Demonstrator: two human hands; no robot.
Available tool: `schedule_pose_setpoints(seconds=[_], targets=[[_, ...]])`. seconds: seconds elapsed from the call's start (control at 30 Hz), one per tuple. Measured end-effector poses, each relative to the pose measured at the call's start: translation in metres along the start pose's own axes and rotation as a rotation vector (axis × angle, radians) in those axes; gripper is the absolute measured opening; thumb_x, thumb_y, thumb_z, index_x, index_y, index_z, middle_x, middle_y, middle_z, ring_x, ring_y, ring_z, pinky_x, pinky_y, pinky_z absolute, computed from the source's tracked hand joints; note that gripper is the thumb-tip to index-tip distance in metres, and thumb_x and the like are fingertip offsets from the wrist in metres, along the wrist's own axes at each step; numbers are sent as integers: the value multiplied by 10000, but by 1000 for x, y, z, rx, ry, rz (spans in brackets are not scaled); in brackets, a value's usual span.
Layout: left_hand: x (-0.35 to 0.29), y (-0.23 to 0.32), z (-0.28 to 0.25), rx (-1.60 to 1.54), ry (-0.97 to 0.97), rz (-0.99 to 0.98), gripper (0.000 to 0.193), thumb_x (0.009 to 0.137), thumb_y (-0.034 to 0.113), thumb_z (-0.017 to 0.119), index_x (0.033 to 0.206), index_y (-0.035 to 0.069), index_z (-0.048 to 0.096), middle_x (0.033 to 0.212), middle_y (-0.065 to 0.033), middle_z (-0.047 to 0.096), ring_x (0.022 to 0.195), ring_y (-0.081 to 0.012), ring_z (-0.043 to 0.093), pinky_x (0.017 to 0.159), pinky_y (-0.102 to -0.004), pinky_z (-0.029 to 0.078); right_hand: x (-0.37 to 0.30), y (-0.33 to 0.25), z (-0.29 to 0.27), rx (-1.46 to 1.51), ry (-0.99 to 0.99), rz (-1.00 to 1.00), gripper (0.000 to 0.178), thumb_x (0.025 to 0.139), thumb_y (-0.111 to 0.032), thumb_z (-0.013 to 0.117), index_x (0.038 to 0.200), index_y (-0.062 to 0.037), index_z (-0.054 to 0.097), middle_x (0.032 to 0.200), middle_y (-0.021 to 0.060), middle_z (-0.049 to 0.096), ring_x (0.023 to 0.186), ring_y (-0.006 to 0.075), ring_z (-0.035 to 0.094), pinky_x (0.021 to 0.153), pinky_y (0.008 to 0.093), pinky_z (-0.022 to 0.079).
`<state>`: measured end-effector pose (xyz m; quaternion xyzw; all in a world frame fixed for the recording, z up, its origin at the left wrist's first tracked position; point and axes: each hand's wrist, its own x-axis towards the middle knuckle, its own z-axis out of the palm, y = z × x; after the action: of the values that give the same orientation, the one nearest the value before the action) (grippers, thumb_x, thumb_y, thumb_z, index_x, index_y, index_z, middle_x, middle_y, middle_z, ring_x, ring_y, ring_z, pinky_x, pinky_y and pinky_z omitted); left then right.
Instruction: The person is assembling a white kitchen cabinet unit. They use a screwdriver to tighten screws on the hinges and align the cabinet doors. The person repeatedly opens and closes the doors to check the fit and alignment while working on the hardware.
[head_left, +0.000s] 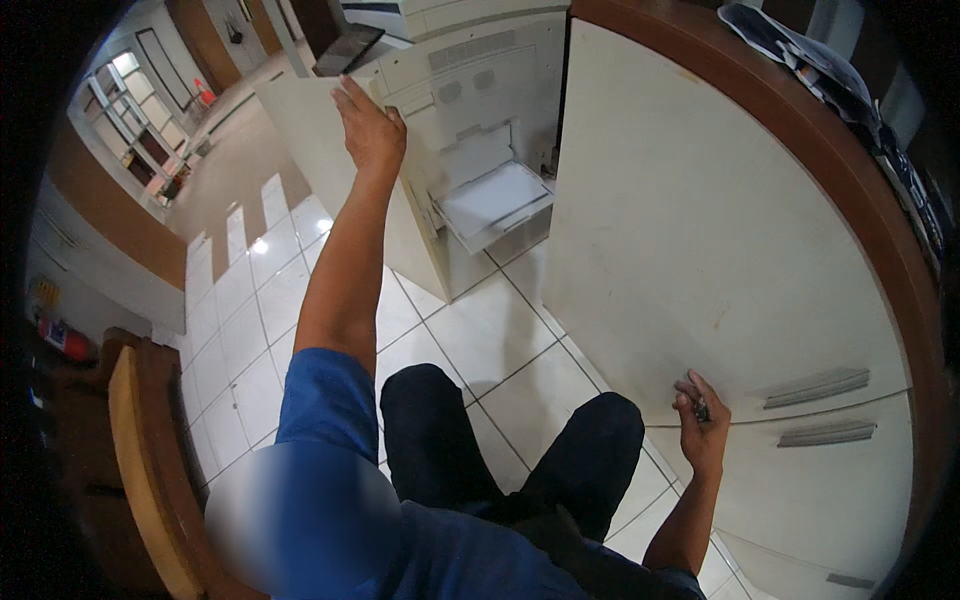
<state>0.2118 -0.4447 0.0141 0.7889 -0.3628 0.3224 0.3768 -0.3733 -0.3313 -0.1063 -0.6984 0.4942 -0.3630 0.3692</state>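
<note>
My left hand [375, 135] is stretched forward at the upper edge of an upright cream panel [420, 240], with its fingers extended and thumb apart. I cannot tell whether it touches the panel. Behind the panel's right side stands a cream office machine, perhaps a copier [500, 90], with a paper tray [495, 205] folded out from its side. Close to the front of a cream cabinet [690, 200], my right hand [705, 425] has its fingers curled round a small dark object [702, 411], whose kind is too small to make out.
Two grey ribbed handles [818, 388] sit on the cabinet front to my right. Papers or plastic packets [800, 55] lie on its brown top. A wooden piece of furniture [140, 470] stands at my left. White floor tiles [270, 290] run between.
</note>
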Motion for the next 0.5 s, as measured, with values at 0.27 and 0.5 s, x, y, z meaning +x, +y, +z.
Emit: schedule_pose_setpoints(seconds=[0.27,0.5], targets=[[11,-19,12,-65,84,167,947,837,218,705,1558,54,114,1537,-335,210,1401,-494,293,1115,-496,359,4,-45,19,-120,294,-114,366,998,-164,589,1317,16,574,1075,165,710,816,161,653,783,303,531],[30,-32,16,-239,161,313,911,772,213,723,1525,28,245,1480,-384,266,1391,-527,277,1113,-551,309,-27,-96,-47,-457,907,-333,371,1031,-209,540,1334,4,565,1184,142,686,794,143,649,724,256,539]])
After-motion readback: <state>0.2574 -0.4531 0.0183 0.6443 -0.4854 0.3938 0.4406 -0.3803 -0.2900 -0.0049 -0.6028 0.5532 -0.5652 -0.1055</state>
